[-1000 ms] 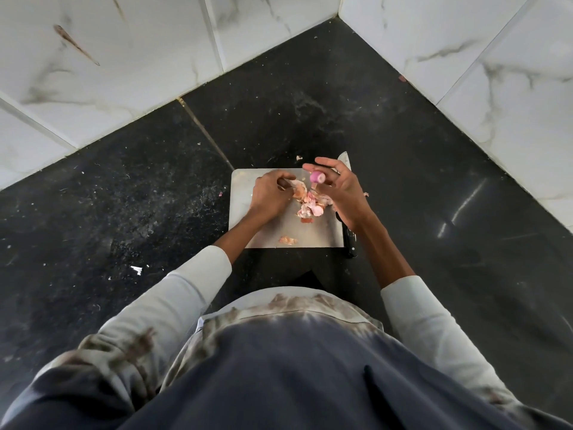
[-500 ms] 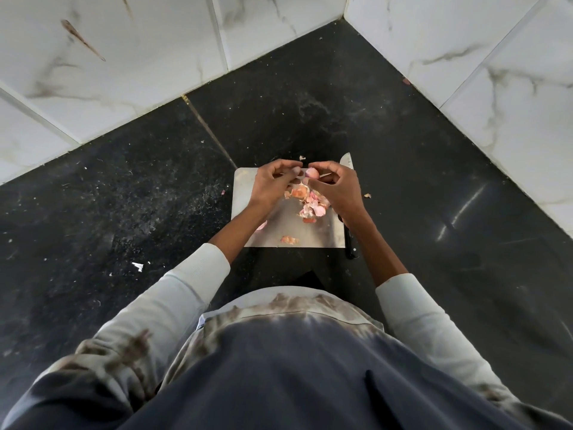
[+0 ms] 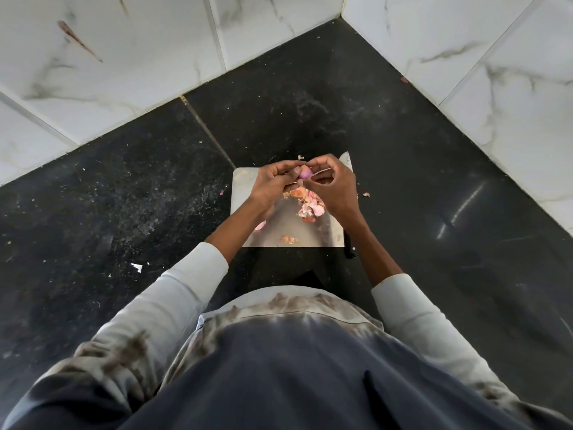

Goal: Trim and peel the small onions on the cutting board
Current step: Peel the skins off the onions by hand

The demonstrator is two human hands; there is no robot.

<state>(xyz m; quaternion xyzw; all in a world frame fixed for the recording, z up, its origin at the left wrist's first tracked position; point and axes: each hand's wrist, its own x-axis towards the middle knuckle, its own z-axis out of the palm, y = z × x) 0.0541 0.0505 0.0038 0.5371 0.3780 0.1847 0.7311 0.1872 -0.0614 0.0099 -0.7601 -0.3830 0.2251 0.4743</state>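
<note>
A small pink-purple onion (image 3: pixel 305 172) sits pinched between the fingertips of both hands above the far edge of a pale rectangular cutting board (image 3: pixel 279 228), where loose pink and orange onion skins (image 3: pixel 310 206) lie heaped.

**Pale long sleeves, dark stained front**

The person wears a light grey-white long-sleeved top. The left sleeve (image 3: pixel 186 293) and the right sleeve (image 3: pixel 412 308) are both pushed up, ending partway along the forearms, which are bare down to the left hand (image 3: pixel 273 184) and right hand (image 3: pixel 333 187). Brown blotchy stains (image 3: pixel 130 346) mark the upper sleeves and run across the chest. Below them the front (image 3: pixel 294 377) turns dark navy-grey, with soft folds.
</note>
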